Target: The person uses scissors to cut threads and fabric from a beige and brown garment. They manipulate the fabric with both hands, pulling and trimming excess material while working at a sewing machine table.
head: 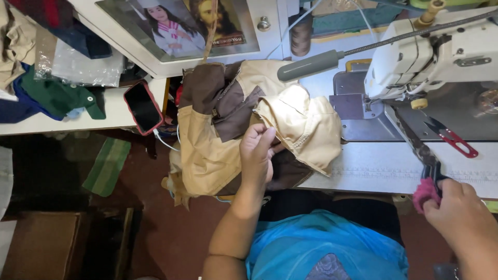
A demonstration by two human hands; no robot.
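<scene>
1. Left hand (pixel 258 150), frame centre, is pinching a fold of the tan-and-brown garment (pixel 244 124) between thumb and fingers, likely keeping it from sliding off the sewing table (pixel 394 168).
2. Right hand (pixel 461 212), lower right, is gripping fabric shears (pixel 421 150) by their pink-wrapped handle, fingers curled tight, blades pointing toward the white sewing machine (pixel 430 57).
3. Red thread snips (pixel 451 137) are lying beside the shears, within reach.

A pale sewing table (pixel 394 168) carries a white sewing machine (pixel 430 52), a tan and brown garment (pixel 228 129) and small red-handled snips (pixel 452 137). Beside it, a white side table (pixel 67 122) holds a red-cased phone (pixel 142 107) and folded green cloth (pixel 62 96).
</scene>
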